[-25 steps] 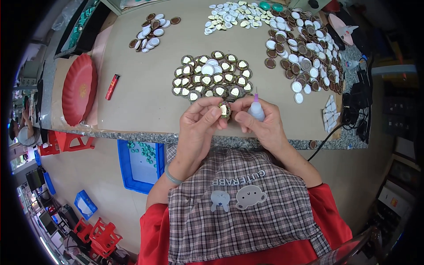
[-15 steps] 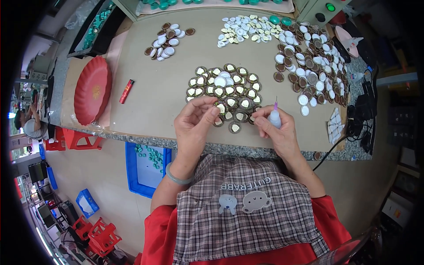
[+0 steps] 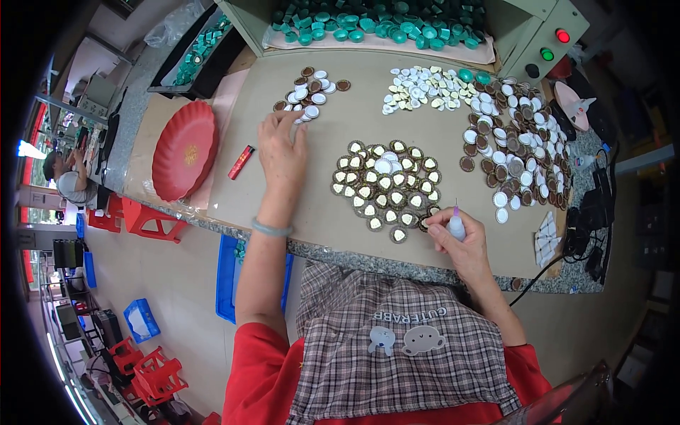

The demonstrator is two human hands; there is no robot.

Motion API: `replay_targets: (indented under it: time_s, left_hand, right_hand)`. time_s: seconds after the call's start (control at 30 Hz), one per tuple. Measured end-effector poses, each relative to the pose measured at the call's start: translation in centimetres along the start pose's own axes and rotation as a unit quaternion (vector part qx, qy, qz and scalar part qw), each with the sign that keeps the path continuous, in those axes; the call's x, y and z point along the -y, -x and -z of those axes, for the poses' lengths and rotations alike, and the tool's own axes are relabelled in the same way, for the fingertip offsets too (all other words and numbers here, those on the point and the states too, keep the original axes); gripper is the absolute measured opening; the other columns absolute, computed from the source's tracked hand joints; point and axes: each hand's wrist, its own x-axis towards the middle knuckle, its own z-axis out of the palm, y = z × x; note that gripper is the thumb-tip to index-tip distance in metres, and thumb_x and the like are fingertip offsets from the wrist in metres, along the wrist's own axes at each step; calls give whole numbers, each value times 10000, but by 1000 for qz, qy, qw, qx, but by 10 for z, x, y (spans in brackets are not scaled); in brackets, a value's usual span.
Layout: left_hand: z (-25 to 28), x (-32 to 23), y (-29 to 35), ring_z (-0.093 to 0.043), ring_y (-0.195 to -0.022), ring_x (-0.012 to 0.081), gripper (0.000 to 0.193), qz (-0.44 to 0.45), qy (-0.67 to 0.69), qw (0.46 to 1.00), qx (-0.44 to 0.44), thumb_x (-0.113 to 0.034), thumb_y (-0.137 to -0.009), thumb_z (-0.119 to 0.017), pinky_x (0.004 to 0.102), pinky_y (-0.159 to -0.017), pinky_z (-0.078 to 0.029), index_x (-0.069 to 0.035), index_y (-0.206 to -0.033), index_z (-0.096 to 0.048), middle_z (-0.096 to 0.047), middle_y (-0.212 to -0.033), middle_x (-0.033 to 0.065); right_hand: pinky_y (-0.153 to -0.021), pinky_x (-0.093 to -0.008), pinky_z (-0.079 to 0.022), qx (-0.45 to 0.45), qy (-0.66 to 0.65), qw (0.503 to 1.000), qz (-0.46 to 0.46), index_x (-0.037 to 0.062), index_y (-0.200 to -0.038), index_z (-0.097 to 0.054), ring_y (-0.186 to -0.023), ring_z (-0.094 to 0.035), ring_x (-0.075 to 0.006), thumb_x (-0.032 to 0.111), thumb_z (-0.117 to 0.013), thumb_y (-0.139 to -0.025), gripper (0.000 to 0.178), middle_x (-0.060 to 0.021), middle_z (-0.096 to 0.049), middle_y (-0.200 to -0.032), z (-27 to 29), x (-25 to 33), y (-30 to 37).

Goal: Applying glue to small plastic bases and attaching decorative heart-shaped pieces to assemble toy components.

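Observation:
My left hand (image 3: 282, 152) reaches to the near edge of a small pile of round white and brown discs (image 3: 316, 88) at the back left. Its thumb stands apart from the fingers, whose tips touch the pile. My right hand (image 3: 464, 248) grips a small white squeeze bottle (image 3: 457, 228) with a purple needle tip pointing up. The thumb and forefinger of that hand meet beside the nearest discs. In the middle lies a cluster of dark-rimmed discs bearing pale gold pieces (image 3: 386, 185), with a few plain white discs (image 3: 383, 166) on top.
Loose pale gold and white pieces (image 3: 425, 86) lie at the back, beside a large heap of brown and white discs (image 3: 520, 134). A red fluted dish (image 3: 185, 150) and red tube (image 3: 241, 162) are at left. Green cups (image 3: 382, 28) fill the box behind. A person (image 3: 74, 180) sits far left.
My left hand has left the central cluster and moved up and left to the small disc pile. My right hand still holds the bottle beside the cluster. The whole view has shifted.

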Motion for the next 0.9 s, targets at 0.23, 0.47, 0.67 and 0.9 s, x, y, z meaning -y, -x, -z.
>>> replay_targets:
  time_s: [0.23,0.47,0.67,0.9]
  left_hand:
    - [-19,23,-28,-507,-995,251,237,-137,-35,987,71,-26,-746,-644,377,-862,-402,-65,-978,-669,-609,-1002,47]
    - [-15,18,-27,-535,-985,244,172,-114,-68,986,98,-39,-731,-653,374,-829,-382,-85,-896,-671,-640,-946,36]
    - [2,-4,-10,-608,-822,172,101,16,196,980,36,-49,-803,-650,317,-728,-468,-23,-901,-662,-660,-875,47]
    - [32,-86,55,-630,-723,120,172,251,559,756,230,-18,-859,-632,212,-649,-506,62,-1011,-616,-655,-850,86]
  right_hand:
    - [-525,-188,-413,6,7,1000,-3,9,-913,-641,-602,-497,-35,55,-660,-847,82,5,-610,-791,-2,-3,-4]
    - [-526,-187,-415,7,24,1000,-2,4,-912,-639,-604,-500,-36,47,-656,-846,80,4,-612,-797,1,-3,-3]
    - [-522,-182,-407,8,14,1000,8,4,-922,-637,-602,-497,-35,40,-653,-846,85,0,-606,-793,1,-3,-1]
    - [-510,-186,-395,2,-9,999,45,16,-937,-635,-592,-496,-29,102,-680,-841,137,11,-601,-757,-24,18,-16]
